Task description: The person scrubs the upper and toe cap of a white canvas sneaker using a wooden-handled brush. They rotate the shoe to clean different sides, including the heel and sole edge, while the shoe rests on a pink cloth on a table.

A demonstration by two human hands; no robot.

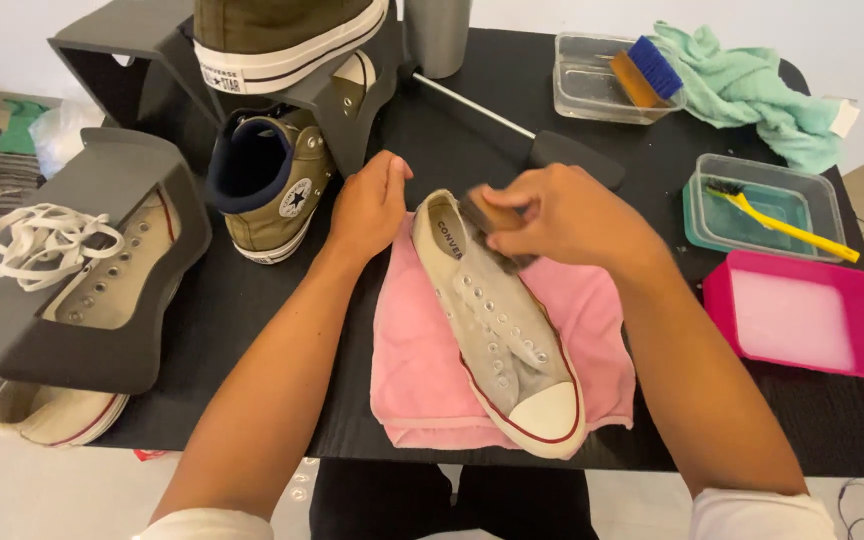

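While the left hand (370, 205) steadies a laceless canvas sneaker (502, 325) on pink terrycloth (414, 360), the right hand (562, 215) grips a wooden brush (492, 220).

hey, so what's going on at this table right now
A person is brushing a low grey canvas sneaker that lies, laces out, on a pink cloth on a black table. The right hand presses a wooden brush onto the upper near the heel, while the left hand steadies the heel end. To the right sit a pink tray of white liquid and a clear tub with a yellow brush. Olive high-top shoes stand to the left.
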